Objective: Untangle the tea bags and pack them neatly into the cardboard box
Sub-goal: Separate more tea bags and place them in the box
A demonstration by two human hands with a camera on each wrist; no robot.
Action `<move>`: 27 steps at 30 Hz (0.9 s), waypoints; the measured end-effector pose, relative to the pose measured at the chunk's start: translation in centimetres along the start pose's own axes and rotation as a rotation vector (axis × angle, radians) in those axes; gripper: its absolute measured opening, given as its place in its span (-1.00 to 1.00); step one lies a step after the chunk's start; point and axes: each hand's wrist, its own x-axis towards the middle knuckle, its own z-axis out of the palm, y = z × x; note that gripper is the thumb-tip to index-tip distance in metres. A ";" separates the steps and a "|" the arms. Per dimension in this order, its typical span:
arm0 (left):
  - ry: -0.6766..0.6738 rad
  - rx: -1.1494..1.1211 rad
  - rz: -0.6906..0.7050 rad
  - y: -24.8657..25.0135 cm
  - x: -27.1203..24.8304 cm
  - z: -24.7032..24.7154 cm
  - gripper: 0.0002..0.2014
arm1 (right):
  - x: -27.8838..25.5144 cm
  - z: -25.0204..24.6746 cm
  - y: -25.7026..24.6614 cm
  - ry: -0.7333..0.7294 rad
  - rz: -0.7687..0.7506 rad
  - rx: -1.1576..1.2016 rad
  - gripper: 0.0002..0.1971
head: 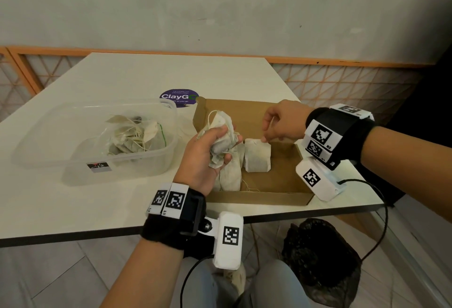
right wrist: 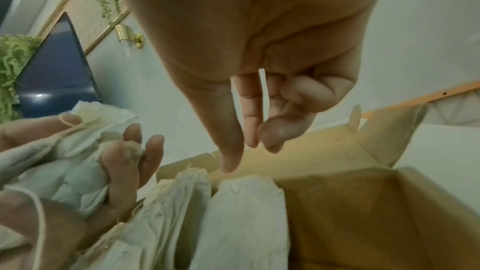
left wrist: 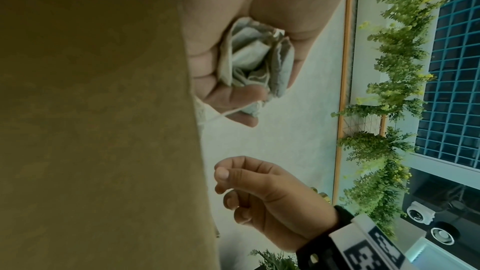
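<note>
My left hand (head: 220, 143) grips a crumpled bunch of tea bags (head: 221, 124) with loose strings, held just above the left end of the open cardboard box (head: 259, 198). The left wrist view shows the bunch (left wrist: 254, 60) squeezed in the curled fingers (left wrist: 233, 93). My right hand (head: 269, 133) hovers over the box with thumb and fingers pointing down and nothing between them. Its thumb tip (right wrist: 228, 167) is just above an upright tea bag (head: 258, 158) in the box. More tea bags (head: 230, 173) stand beside that one, partly hidden by my left hand.
A clear plastic container (head: 137, 168) left of the box holds several tangled tea bags (head: 132, 136). A purple sticker (head: 178, 97) lies on the white table behind the box. The right half of the box floor (head: 281, 175) is bare. A black bag (head: 322, 258) sits under the table edge.
</note>
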 end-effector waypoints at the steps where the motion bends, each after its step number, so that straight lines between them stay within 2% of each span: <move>1: -0.005 0.001 0.000 0.0 0.0 0.0 -0.88 | 0.1 0.1 -0.2 -0.008 -0.007 -0.043 -0.76; 3: -0.015 0.005 0.003 0.0 0.0 0.0 -0.80 | 0.3 0.5 -0.6 -0.067 -0.008 -0.135 -0.69; 6: -0.019 0.000 0.001 0.1 0.0 0.0 -0.78 | 1.0 1.5 -1.2 -0.133 -0.030 -0.265 -0.64; 9: -0.021 -0.004 -0.002 0.1 0.0 0.0 -0.75 | 1.9 2.0 -1.8 -0.124 -0.080 -0.343 -0.73; 13: -0.018 -0.012 -0.005 0.0 0.0 -0.1 -0.72 | 2.5 2.0 -1.8 -0.106 -0.113 -0.362 -0.68; 18: -0.013 -0.019 -0.001 -0.1 0.1 -0.2 -0.76 | 2.4 1.9 -1.0 -0.082 -0.098 -0.256 -0.72; 20: -0.015 -0.018 0.001 -0.1 0.2 -0.2 -0.75 | 2.2 1.6 -1.0 -0.080 -0.080 -0.232 -0.81; 22: -0.014 -0.014 -0.004 -0.1 0.2 -0.2 -0.77 | 1.3 0.7 -1.3 -0.001 -0.059 -0.158 -0.83; 25: -0.017 -0.003 -0.019 -0.2 0.5 -0.5 -0.85 | -0.5 -0.3 -2.2 0.154 -0.112 0.182 -0.75; 27: -0.013 0.027 -0.032 -0.3 0.5 -0.3 -0.72 | -2.1 0.0 -3.3 0.152 -0.170 0.427 -0.70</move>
